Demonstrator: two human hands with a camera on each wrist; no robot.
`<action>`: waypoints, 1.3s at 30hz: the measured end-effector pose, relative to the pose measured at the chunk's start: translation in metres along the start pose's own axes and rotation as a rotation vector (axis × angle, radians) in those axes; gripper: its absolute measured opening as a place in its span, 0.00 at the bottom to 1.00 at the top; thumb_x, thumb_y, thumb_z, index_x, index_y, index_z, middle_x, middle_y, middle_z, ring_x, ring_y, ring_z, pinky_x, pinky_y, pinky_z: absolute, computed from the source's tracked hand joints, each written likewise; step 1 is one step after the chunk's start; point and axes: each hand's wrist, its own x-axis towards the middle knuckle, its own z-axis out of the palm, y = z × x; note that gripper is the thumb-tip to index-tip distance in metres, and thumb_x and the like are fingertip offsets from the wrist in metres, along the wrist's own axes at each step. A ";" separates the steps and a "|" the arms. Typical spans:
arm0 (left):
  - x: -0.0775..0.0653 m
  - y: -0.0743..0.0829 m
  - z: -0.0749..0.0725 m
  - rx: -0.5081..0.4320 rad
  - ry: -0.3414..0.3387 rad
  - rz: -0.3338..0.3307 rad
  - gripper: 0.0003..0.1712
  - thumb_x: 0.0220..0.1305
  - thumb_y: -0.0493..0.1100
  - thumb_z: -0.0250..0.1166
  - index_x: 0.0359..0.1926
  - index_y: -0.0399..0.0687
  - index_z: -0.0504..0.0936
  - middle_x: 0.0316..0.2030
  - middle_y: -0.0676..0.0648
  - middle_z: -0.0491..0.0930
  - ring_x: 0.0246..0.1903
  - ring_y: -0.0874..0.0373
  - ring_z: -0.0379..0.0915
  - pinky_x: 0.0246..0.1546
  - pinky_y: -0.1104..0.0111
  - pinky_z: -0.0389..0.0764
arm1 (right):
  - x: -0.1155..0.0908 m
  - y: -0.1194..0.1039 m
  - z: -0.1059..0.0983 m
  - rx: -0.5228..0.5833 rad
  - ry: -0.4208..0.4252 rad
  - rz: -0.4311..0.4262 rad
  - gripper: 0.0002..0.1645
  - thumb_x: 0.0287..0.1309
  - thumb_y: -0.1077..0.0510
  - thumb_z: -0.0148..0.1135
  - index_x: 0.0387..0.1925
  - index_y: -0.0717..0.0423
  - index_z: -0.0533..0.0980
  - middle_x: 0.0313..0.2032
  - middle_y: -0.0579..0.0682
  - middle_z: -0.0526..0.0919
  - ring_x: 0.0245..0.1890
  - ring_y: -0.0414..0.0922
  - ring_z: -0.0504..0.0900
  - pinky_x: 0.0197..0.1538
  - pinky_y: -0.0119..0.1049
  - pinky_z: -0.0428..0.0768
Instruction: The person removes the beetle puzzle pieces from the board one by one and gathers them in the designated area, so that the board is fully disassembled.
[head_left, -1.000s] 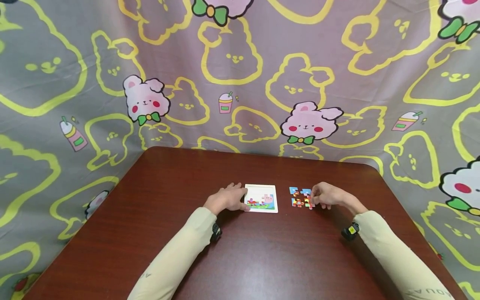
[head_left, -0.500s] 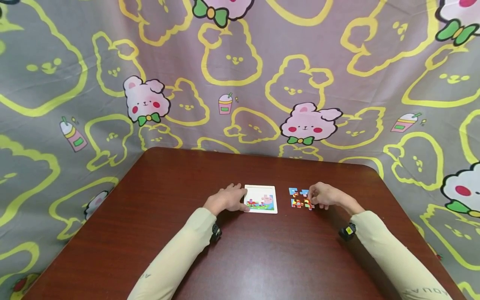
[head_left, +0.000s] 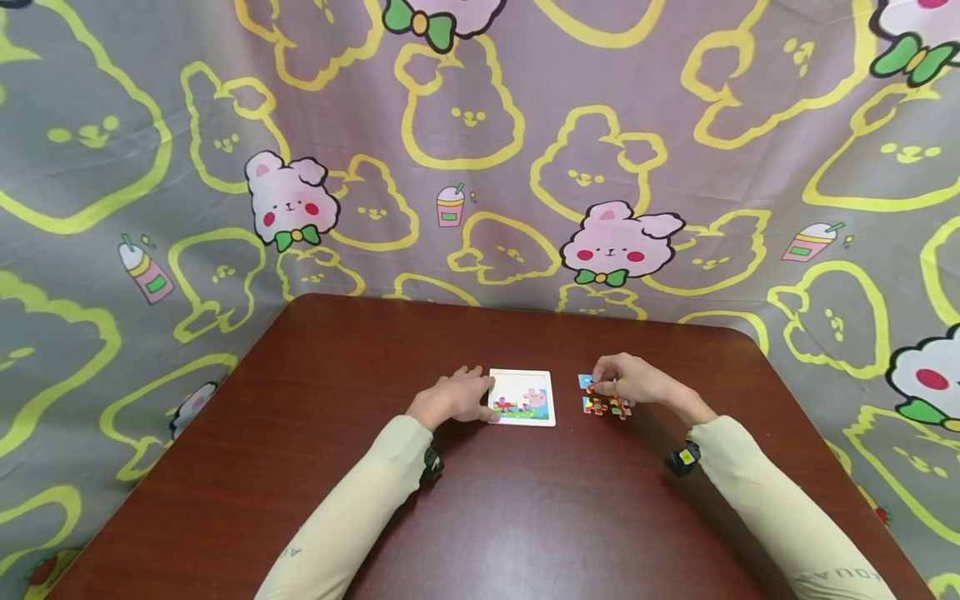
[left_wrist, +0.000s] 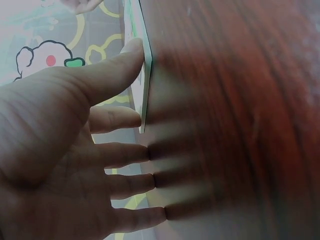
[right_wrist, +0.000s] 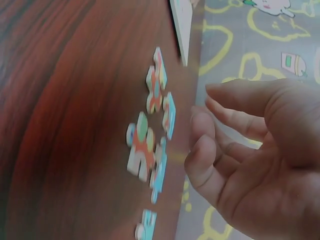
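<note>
A white-framed jigsaw board [head_left: 517, 373] lies flat on the table, its lower part filled with a cartoon pig picture. At its left side rests my left hand [head_left: 453, 396], fingers spread. In the left wrist view the thumb [left_wrist: 117, 70] overlaps the board's edge and the other fingertips come down at the tabletop. Loose jigsaw pieces [head_left: 595, 406] in red, yellow and blue lie right of the board. Above them hovers my right hand [head_left: 633, 379], hiding some. The right wrist view shows its fingers [right_wrist: 202, 155] loosely bent, nothing between thumb and fingertips, beside the pieces [right_wrist: 142, 150].
The dark brown wooden table [head_left: 480, 500] reaches back to a grey curtain [head_left: 517, 108] printed with yellow outlines and pink cartoon animals. In the right wrist view one blue piece [right_wrist: 148, 224] lies apart from the others, at the lower edge.
My right hand has moved left and slightly back, from the right edge of the loose pieces to over the back ones. The left hand and the board stay in place.
</note>
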 end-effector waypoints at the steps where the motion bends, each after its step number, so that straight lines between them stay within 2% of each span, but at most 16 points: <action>1: 0.000 0.000 0.000 0.000 0.000 0.000 0.39 0.64 0.61 0.64 0.71 0.53 0.65 0.76 0.40 0.52 0.76 0.40 0.44 0.71 0.41 0.55 | 0.002 -0.002 0.002 0.000 0.005 -0.004 0.03 0.62 0.60 0.63 0.35 0.56 0.77 0.25 0.51 0.79 0.18 0.45 0.77 0.21 0.36 0.76; 8: -0.001 -0.001 0.000 -0.010 0.002 -0.001 0.40 0.64 0.61 0.64 0.72 0.53 0.65 0.76 0.40 0.51 0.76 0.40 0.43 0.72 0.41 0.54 | 0.014 -0.017 0.012 0.035 -0.003 -0.038 0.06 0.63 0.59 0.63 0.39 0.56 0.76 0.27 0.52 0.81 0.20 0.48 0.78 0.22 0.34 0.75; 17: -0.002 0.000 -0.001 -0.004 -0.003 0.006 0.41 0.65 0.61 0.63 0.74 0.53 0.63 0.77 0.40 0.51 0.77 0.40 0.43 0.72 0.42 0.55 | 0.026 -0.036 0.023 -0.023 -0.034 -0.053 0.14 0.62 0.57 0.64 0.46 0.59 0.76 0.33 0.51 0.81 0.23 0.43 0.78 0.28 0.35 0.76; 22: -0.003 0.001 -0.001 -0.004 0.001 0.002 0.42 0.64 0.62 0.63 0.74 0.53 0.62 0.77 0.40 0.51 0.77 0.41 0.43 0.72 0.42 0.55 | 0.032 -0.043 0.031 0.004 -0.087 -0.051 0.17 0.63 0.55 0.64 0.49 0.60 0.75 0.31 0.52 0.82 0.21 0.48 0.79 0.24 0.39 0.79; 26: -0.003 0.001 -0.001 -0.005 -0.004 0.003 0.42 0.64 0.62 0.63 0.74 0.52 0.62 0.76 0.40 0.51 0.76 0.40 0.43 0.72 0.42 0.55 | 0.036 -0.045 0.037 -0.007 -0.115 -0.045 0.18 0.62 0.53 0.66 0.49 0.58 0.74 0.29 0.50 0.81 0.19 0.47 0.78 0.20 0.38 0.78; 31: -0.003 0.001 -0.001 0.001 0.002 0.010 0.40 0.65 0.61 0.63 0.73 0.53 0.64 0.76 0.40 0.51 0.76 0.40 0.44 0.71 0.42 0.56 | 0.038 -0.046 0.042 -0.035 -0.115 -0.051 0.17 0.62 0.54 0.66 0.48 0.58 0.74 0.26 0.49 0.81 0.16 0.44 0.75 0.18 0.34 0.74; 39: -0.001 0.000 0.001 0.003 0.003 0.012 0.40 0.64 0.62 0.63 0.73 0.53 0.64 0.76 0.39 0.52 0.76 0.39 0.44 0.71 0.41 0.56 | 0.038 -0.050 0.050 -0.062 -0.106 -0.023 0.18 0.60 0.54 0.68 0.46 0.58 0.74 0.26 0.48 0.80 0.16 0.42 0.74 0.18 0.34 0.74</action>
